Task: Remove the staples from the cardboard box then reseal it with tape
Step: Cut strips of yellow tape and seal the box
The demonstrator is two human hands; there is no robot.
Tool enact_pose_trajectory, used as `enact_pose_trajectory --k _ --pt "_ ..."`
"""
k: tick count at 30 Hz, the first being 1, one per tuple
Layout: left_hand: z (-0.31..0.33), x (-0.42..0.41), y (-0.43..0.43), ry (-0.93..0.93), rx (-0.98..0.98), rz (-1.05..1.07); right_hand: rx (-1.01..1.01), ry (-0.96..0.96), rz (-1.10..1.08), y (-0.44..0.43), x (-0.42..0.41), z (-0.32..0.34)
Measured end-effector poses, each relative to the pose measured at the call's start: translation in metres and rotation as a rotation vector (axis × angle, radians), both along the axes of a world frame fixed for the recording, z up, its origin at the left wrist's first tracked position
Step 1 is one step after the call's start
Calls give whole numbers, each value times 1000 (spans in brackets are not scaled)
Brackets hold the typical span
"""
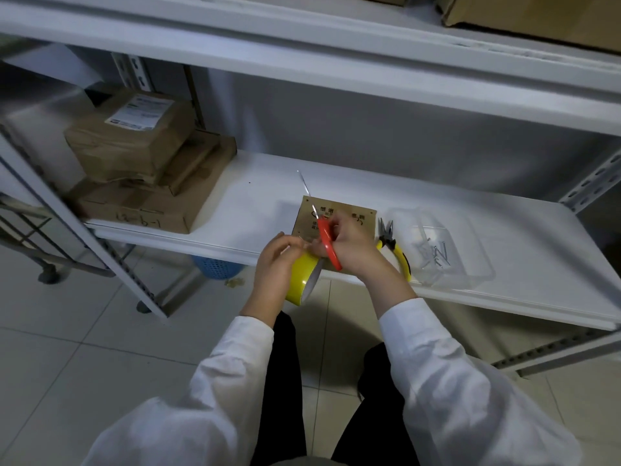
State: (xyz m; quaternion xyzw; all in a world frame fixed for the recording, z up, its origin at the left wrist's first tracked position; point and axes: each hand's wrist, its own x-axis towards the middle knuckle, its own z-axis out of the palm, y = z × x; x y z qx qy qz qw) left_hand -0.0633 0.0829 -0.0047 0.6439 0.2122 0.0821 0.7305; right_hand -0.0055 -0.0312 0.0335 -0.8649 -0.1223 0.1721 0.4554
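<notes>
A small brown cardboard box (pixel 349 213) with printed characters lies on the white shelf (pixel 255 203), partly hidden by my hands. My left hand (pixel 274 264) grips a yellow roll of tape (pixel 300 280) just in front of the shelf edge. My right hand (pixel 353 245) holds red-handled scissors (pixel 327 242), whose thin blades point up and away over the box. Both hands meet above the box's near edge.
Yellow-handled pliers (pixel 393 245) lie right of the box. A clear plastic tray (pixel 440 250) holding several metal staples stands further right. Stacked cardboard boxes (pixel 144 169) fill the shelf's left end. A blue basket (pixel 216 267) sits on the tiled floor below.
</notes>
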Motion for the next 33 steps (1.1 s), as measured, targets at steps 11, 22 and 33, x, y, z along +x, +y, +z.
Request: enact_pose_trajectory --k 11,22,33 --pt "3 -5 9 222 197 -199 27 -143 -98 7 6 -1" --pt "-2 10 13 215 329 -4 -93 -173 0 18 26 2" --pt "-10 21 8 270 271 72 -153 -188 60 22 35 -12"
